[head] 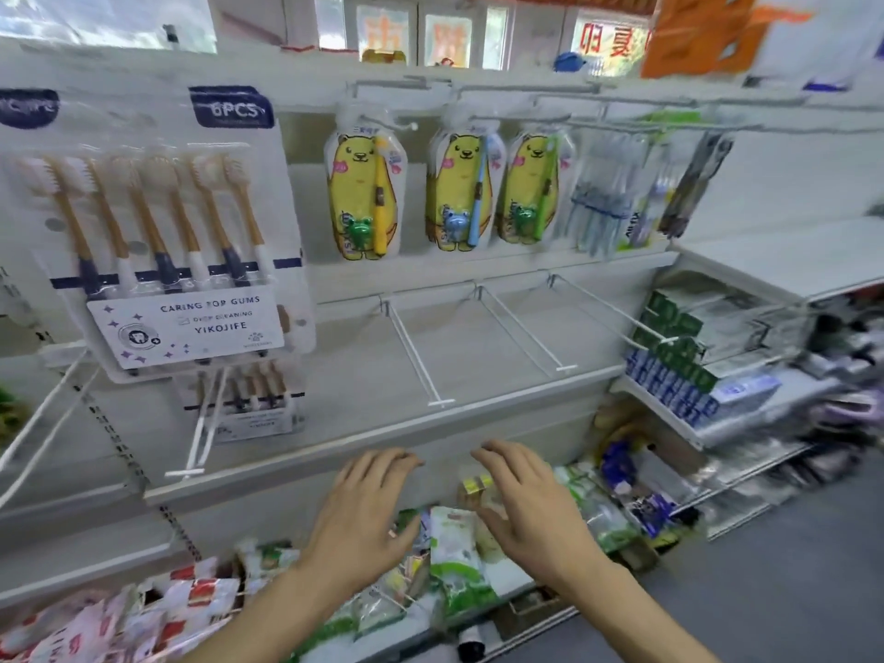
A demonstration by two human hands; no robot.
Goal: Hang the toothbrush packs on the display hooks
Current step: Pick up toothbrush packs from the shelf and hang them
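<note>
Both hands hover at 6 o'clock, fingers loosely spread, holding nothing: left hand (368, 509), right hand (531, 507), over a heap of packs (454, 562) on the low shelf. Three bear packs (366, 193) hang at 12 o'clock; bare hooks (416, 349) jut out below them.

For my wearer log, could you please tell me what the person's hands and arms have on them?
Both forearms are bare to the bottom edge of the picture, with no sleeves in view. The left hand and the right hand wear no gloves. No rings, watch or bracelets show on either.
</note>
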